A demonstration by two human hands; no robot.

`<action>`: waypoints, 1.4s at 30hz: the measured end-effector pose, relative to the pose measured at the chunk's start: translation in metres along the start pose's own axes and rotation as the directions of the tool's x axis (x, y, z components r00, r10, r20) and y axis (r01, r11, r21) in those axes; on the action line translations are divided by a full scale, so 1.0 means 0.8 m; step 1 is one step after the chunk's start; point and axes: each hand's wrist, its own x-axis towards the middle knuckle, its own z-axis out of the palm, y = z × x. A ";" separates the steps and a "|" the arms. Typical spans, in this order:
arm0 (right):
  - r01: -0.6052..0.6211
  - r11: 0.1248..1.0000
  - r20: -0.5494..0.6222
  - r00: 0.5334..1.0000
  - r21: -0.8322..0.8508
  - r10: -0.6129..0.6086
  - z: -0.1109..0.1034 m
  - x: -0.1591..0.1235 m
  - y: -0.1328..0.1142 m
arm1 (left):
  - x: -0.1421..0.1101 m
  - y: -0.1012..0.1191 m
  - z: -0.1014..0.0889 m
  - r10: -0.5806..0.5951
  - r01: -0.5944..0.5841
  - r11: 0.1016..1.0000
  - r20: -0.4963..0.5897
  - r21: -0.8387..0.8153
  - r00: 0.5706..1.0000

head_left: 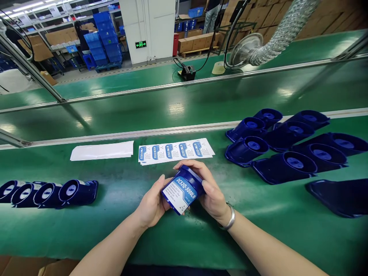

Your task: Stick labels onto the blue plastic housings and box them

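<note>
Between my two hands is a dark blue plastic pump housing (188,174), tilted toward me, with a blue and white printed label (181,190) on its side. My left hand (152,203) grips its left edge, thumb along the side. From the right, my right hand (212,193) wraps round it, fingers over the top and far side; a metal bangle circles that wrist. Just beyond lie sheets of matching labels (175,150). Left of them is a blank white backing strip (102,151).
Several dark blue housings (294,163) lie at the right, and a row of labelled ones (75,191) at the left. A metal rail (161,87) crosses behind the green bench (120,237). A flexible duct (283,34) hangs at upper right. A person (212,17) stands in the background.
</note>
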 end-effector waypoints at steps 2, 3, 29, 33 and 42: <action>0.006 1.000 -0.012 1.000 -0.003 -0.006 0.001 0.000 0.000 | -0.001 0.001 0.001 0.004 -0.004 1.000 0.003 0.013 1.000; 0.006 1.000 -0.019 1.000 -0.006 -0.006 0.002 0.000 0.000 | -0.001 0.001 0.001 0.005 -0.005 1.000 -0.001 0.014 1.000; -0.232 0.951 -0.253 0.951 -0.203 0.178 0.009 0.006 -0.001 | 0.003 -0.007 -0.018 0.173 -0.140 0.842 -0.015 0.520 0.985; -0.255 0.944 -0.263 0.944 -0.210 0.197 0.009 0.008 -0.002 | 0.005 -0.008 -0.019 0.233 -0.182 0.738 0.008 0.650 0.973; -0.323 0.924 -0.293 0.921 -0.207 0.256 0.010 0.011 -0.010 | 0.003 -0.010 -0.008 0.316 -0.169 0.564 -0.022 0.808 0.949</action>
